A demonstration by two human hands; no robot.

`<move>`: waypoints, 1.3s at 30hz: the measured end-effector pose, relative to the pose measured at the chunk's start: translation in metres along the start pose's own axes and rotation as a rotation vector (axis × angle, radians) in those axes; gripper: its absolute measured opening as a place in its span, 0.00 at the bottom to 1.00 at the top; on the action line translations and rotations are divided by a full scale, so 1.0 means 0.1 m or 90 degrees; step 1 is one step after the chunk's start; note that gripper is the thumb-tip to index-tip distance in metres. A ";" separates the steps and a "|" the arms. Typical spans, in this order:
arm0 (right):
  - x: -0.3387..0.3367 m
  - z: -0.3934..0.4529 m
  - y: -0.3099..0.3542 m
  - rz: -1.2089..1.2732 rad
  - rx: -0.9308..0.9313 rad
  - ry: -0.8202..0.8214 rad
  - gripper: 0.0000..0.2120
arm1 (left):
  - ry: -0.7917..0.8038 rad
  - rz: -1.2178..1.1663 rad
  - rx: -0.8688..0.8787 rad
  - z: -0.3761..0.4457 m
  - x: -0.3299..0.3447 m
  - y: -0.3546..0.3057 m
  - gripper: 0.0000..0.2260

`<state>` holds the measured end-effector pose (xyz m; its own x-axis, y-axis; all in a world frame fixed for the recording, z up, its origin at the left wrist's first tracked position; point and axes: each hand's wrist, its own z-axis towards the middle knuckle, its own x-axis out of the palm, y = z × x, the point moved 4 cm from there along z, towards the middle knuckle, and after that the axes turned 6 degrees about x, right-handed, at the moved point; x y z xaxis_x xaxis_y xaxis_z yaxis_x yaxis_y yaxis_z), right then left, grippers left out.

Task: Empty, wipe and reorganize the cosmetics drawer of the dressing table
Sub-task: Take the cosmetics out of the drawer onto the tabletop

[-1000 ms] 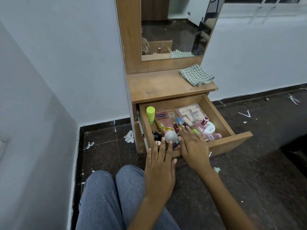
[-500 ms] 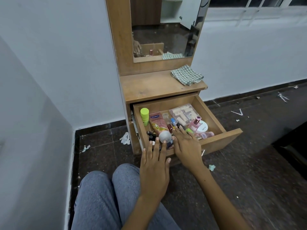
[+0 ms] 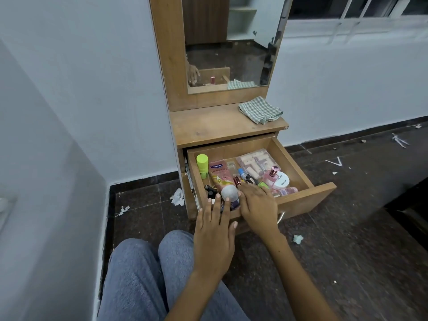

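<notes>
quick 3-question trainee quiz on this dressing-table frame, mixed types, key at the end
1. True or false: the checked cloth lies inside the open drawer.
2. Which stands at the drawer's far-left corner? A) green-capped bottle B) pink perfume bottle C) white round jar
3. Fill in: the pink tube lies with its silver cap toward the ____ of the drawer.

Key: 1 false, it lies on the tabletop; 2 A; 3 front.

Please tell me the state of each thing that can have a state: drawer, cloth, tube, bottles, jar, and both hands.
Drawer: pulled open, still full.
Checked cloth: folded, lying on the tabletop.
Pink tube: lying flat, cap on.
Green bottle: capped.
Perfume bottle: upright, capped.
White jar: lid on.
Left hand: open, holding nothing.
Right hand: open, over the items.
</notes>
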<state>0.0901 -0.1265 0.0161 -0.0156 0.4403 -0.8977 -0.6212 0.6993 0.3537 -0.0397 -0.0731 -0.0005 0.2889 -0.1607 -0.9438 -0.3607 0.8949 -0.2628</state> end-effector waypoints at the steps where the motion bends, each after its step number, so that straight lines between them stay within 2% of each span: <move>1: 0.00 0.00 -0.01 0.001 0.001 0.001 0.21 | 0.001 0.000 0.002 0.00 0.00 0.00 0.23; 4: 0.02 0.03 -0.02 -0.002 -0.001 0.024 0.21 | 0.016 -0.019 0.010 0.02 -0.02 0.01 0.25; 7: 0.05 0.15 -0.03 0.034 0.033 0.063 0.16 | 0.013 -0.083 0.028 0.10 -0.07 0.09 0.27; 9: 0.05 0.26 0.01 0.092 0.081 0.086 0.13 | -0.006 -0.119 0.029 0.21 -0.13 0.18 0.29; 11: 0.07 0.38 0.09 0.075 0.103 0.117 0.12 | -0.043 -0.135 0.016 0.33 -0.22 0.26 0.30; 13: 0.12 0.49 0.18 0.014 0.113 0.154 0.14 | -0.057 -0.149 -0.004 0.43 -0.27 0.34 0.30; 16: 0.21 0.59 0.28 -0.055 0.150 0.190 0.21 | -0.069 -0.152 -0.014 0.54 -0.29 0.40 0.31; 19: 0.32 0.62 0.29 -0.048 0.192 0.258 0.23 | -0.068 -0.151 -0.020 0.60 -0.28 0.39 0.30; 21: 0.33 0.63 0.29 -0.010 0.207 0.275 0.24 | -0.077 -0.166 -0.026 0.63 -0.27 0.38 0.25; 24: 0.24 0.62 0.24 0.042 0.231 0.269 0.27 | -0.116 -0.199 -0.033 0.68 -0.31 0.34 0.18; 28: -0.02 0.51 0.05 0.138 0.271 0.247 0.28 | -0.187 -0.234 -0.089 0.75 -0.44 0.33 0.19; 30: -0.18 0.46 0.00 0.177 0.264 0.207 0.27 | -0.152 -0.286 -0.116 0.80 -0.47 0.29 0.20; 32: -0.29 0.42 0.00 0.239 0.235 0.139 0.26 | -0.106 -0.442 -0.137 0.86 -0.49 0.24 0.22; 34: -0.34 0.38 0.09 0.316 0.163 0.083 0.28 | -0.107 -0.620 -0.167 0.92 -0.53 0.18 0.17; 36: -0.32 0.36 0.20 0.390 0.096 0.057 0.30 | -0.169 -0.672 -0.208 0.96 -0.56 0.22 0.10; 39: -0.29 0.39 0.33 0.479 0.042 0.010 0.30 | -0.238 -0.682 -0.253 1.02 -0.62 0.35 0.14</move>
<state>0.1005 -0.0942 0.0643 -0.4287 0.8045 -0.4111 -0.3899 0.2457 0.8875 0.0200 0.0110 0.0692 0.8249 -0.5547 -0.1086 -0.0095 0.1785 -0.9839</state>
